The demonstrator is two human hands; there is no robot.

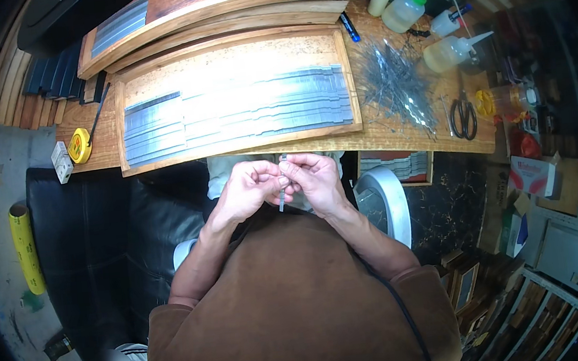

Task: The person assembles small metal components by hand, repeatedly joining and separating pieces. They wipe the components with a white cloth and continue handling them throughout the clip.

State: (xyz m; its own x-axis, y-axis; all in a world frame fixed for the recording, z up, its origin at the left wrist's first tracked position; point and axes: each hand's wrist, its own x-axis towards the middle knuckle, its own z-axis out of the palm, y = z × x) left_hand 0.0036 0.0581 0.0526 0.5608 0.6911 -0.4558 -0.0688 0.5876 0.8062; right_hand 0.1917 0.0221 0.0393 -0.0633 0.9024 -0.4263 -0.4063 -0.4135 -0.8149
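1. Strip, metal, thin and grey [281,196]: held upright between both hands just in front of the chest, below the near edge of the wooden workbench [431,135]. Its top end sits in the fingertips; the lower end hangs free below them.

2. Left hand [247,190]: fingers curled in, thumb and forefinger pinched on the upper part of the strip. Nearly closed.

3. Right hand [315,176]: likewise curled, fingertips meeting the left hand's at the strip's top. Whether it grips the strip itself or something tiny at its end cannot be told.

4. Handling, judged: very light; stiff along its length yet likely to bend or kink if pressed across the flat. Edges probably sharp and the faces smooth, so a pinch on the flat sides near one end looks safest, as the hands have it.

5. Tray, wooden, shallow [136,164]: on the bench directly ahead, lined with rows of like grey strips [241,112] laid side by side.

6. Second tray [217,10]: behind the first, partly filled.

7. Wire pieces, loose heap [394,83]: right of the front tray.

8. Squeeze bottles [454,50]: far right corner of the bench, with scissors [464,116] near them.

9. Tape measure, yellow [80,145]: left end of the bench.
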